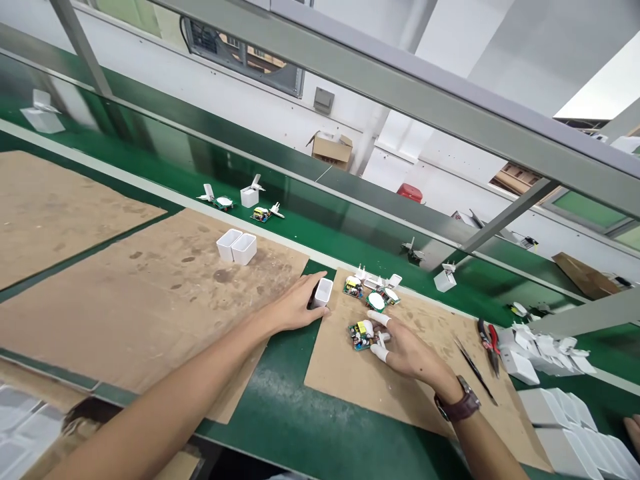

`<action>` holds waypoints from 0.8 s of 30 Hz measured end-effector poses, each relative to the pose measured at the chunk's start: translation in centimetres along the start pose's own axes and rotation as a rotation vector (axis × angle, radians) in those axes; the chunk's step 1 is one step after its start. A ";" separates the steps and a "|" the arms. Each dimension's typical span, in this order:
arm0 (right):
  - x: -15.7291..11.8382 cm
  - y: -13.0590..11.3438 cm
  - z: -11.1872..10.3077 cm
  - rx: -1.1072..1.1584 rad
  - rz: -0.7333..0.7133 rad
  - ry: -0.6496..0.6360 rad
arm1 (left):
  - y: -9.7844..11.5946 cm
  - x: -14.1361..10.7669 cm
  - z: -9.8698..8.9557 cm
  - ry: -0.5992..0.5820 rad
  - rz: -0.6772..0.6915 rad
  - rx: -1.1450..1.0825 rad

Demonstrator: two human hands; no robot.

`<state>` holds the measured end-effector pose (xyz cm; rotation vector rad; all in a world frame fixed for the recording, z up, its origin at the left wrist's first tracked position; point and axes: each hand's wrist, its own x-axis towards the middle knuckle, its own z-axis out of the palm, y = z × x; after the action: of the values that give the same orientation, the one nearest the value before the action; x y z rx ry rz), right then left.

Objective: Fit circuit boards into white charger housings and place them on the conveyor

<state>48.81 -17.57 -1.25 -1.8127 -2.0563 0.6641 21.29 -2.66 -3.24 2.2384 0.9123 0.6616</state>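
Note:
My left hand [295,303] is curled around a small white open-topped plastic box [324,292] at the gap between two cardboard sheets. White finger covers sit on my right hand [407,347], whose thumb and forefinger are closed on the right end of a small circuit board [361,335] with yellow and white parts. A white plug piece [383,339] shows between those fingers. Just behind lie more boards, one with a yellow part [353,287] and one with a round white top [376,302]. Two more white boxes [237,247] stand side by side on the left cardboard.
Tweezers [475,370] and red-and-black pliers [490,347] lie right of my right hand. White casings [565,413] are stacked at the right edge, near part of another person's hand [633,427]. Behind runs a green belt [310,233] carrying boards and boxes, with a metal beam [400,100] above.

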 end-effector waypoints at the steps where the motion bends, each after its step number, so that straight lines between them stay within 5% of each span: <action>1: 0.1 0.0 0.0 -0.005 -0.017 -0.014 | 0.0 0.0 0.0 -0.007 -0.012 0.003; 8: 0.9 -0.7 -0.1 0.075 -0.055 -0.061 | 0.3 -0.2 0.0 -0.007 -0.024 -0.038; 16: 5.4 -4.9 -0.8 0.115 -0.429 0.385 | -0.2 -0.3 0.8 0.071 0.071 -0.044; 24: 7.6 -5.4 1.4 -0.090 -0.533 0.424 | -0.5 -0.2 0.4 0.208 0.109 0.009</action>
<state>42.48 -10.75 -0.05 -1.2141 -2.1426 0.0349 21.22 -2.70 -3.90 2.2700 0.8974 0.9565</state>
